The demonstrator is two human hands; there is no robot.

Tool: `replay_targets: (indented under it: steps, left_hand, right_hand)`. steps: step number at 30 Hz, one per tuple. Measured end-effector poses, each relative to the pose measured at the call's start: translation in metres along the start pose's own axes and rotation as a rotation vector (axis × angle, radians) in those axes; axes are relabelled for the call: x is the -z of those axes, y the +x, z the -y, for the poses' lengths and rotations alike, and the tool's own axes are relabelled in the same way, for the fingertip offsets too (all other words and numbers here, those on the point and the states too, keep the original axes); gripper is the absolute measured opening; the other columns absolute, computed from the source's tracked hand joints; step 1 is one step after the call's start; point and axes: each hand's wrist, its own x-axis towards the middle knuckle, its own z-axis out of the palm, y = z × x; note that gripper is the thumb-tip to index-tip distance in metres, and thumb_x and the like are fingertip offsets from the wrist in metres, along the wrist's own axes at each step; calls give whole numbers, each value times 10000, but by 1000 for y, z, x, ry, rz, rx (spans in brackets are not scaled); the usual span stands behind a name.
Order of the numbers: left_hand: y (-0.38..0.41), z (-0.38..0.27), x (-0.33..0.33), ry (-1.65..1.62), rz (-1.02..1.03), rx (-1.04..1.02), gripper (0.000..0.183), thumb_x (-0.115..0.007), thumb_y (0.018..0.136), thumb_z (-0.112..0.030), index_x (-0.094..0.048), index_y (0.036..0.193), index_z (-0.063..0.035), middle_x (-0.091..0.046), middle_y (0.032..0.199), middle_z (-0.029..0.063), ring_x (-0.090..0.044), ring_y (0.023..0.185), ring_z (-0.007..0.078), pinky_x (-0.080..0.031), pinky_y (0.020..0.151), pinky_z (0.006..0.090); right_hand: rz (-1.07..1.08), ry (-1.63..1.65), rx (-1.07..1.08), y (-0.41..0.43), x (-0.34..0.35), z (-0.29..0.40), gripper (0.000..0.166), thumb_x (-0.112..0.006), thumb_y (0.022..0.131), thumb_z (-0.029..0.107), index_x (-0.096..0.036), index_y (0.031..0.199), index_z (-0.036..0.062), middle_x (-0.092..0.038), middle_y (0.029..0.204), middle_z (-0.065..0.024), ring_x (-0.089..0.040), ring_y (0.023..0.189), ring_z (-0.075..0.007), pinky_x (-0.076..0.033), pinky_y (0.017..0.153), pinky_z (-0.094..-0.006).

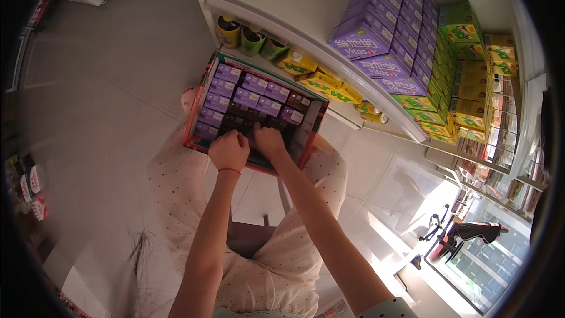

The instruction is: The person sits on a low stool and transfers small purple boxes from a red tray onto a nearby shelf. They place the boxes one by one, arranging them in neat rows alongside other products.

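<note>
An open cardboard box [318,129] with a red outer side rests across my knees. Inside it, several purple drink cartons [247,97] stand in rows. Darker cartons [238,120] fill the shaded middle and near part. Both hands reach over the near edge into this dark part. My left hand [229,150] is curled with its knuckles up, close beside my right hand [269,140], which bends down over the dark cartons. The fingertips of both are hidden or in shadow, so whether they grip a carton cannot be told.
A white shelf edge [318,53] runs close beyond the box. On the upper shelf are stacked purple Vitasoy packs [379,48] and yellow VLT packs [474,115]. Bottles [252,40] and yellow VLT packs [329,86] stand on the lower shelf. A parked bicycle or scooter [459,238] shows at right.
</note>
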Motion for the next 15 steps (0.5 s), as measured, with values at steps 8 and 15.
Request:
replay_targets:
  steps: [8, 15]
  left_hand:
    - [-1, -4, -4, 30, -20, 5, 124, -612, 781, -194, -645, 699, -107, -631, 645, 73, -614, 568, 263, -504, 537, 371]
    - [0, -1, 5, 51, 70, 55, 113, -617, 772, -186, -661, 714, -99, -659, 693, 83, -636, 595, 255, -527, 550, 357]
  right_hand:
    - [-54, -40, -64, -34, 47, 14, 393, -714, 647, 25, -545, 1002, 10, -675, 876, -173, -683, 801, -303, -556, 648, -360]
    - [-468, 342, 256, -148, 273, 1, 448, -732, 619, -2, -624, 1053, 20, -678, 925, -117, -667, 795, -272, -530, 688, -335]
